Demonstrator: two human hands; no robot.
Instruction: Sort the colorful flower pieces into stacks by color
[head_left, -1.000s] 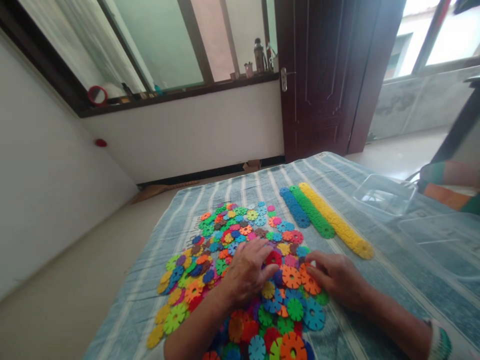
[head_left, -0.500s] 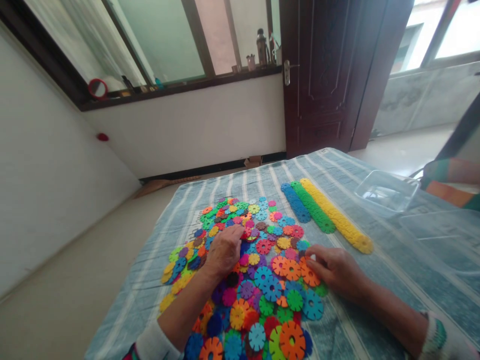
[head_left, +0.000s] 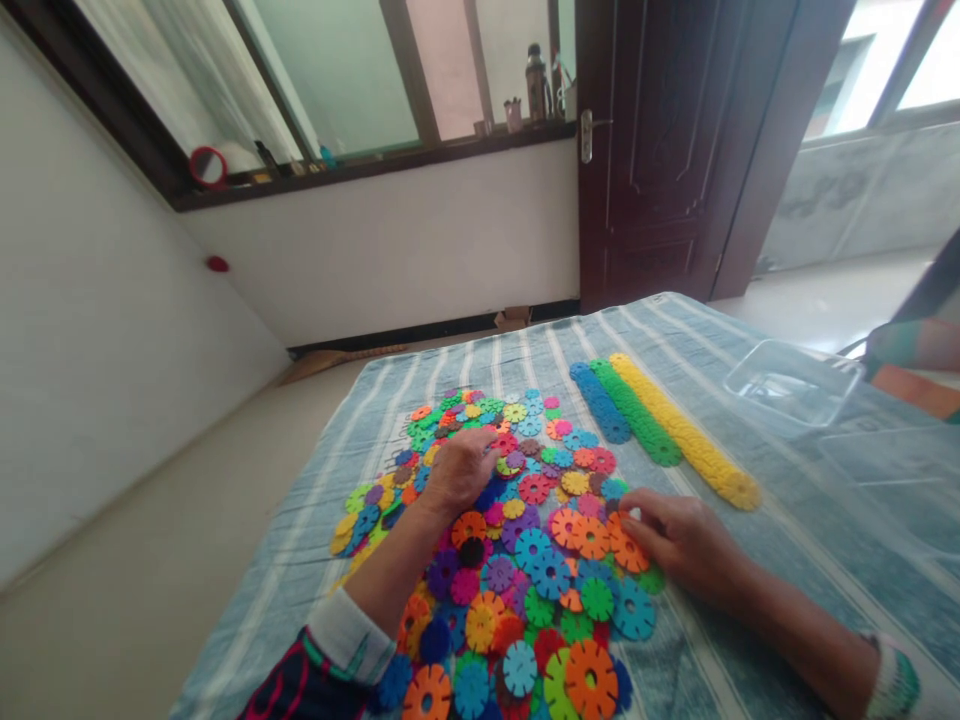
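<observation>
A heap of colourful notched plastic discs [head_left: 550,575], flat snowflake-style building pieces, lies spread over the bed-like striped surface. My left hand [head_left: 461,470] reaches into the far part of the heap, fingers curled down beside a red disc [head_left: 507,443]; what its fingertips grip is hidden. At the heap's right edge, my right hand [head_left: 686,535] has thumb and forefinger closed at an orange disc [head_left: 628,548], which lines up with two more orange discs to its left. Beyond it are three neat overlapping rows: a blue row [head_left: 600,402], a green row [head_left: 636,413] and a yellow row [head_left: 682,430].
A clear plastic box [head_left: 793,388] stands to the right, with a clear lid-like sheet [head_left: 892,480] nearer me. The striped cloth [head_left: 300,590] covers the whole surface. Behind are a wall, a dark door [head_left: 667,150] and a window sill with a flask [head_left: 537,85].
The view has shifted slightly, moving the scene a little to the right. My left hand has moved a bit farther across the heap; my right hand stays at the orange disc.
</observation>
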